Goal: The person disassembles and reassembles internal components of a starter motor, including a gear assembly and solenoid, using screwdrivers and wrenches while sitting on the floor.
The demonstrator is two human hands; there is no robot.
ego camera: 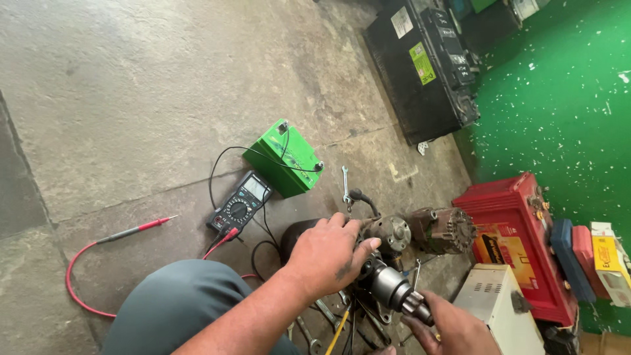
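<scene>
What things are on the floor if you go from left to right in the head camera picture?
Red probe → meter → green battery → spanner → left hand on the metal motor part → right hand → red battery → yellow box.

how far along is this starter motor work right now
Set out already: a multimeter with its red probe lying on the floor, a green battery with a black lead on top, and a spanner. In hand: the left hand grips the motor body, the right hand holds its gear end. The probe touches nothing, so testing looks undone.
</scene>
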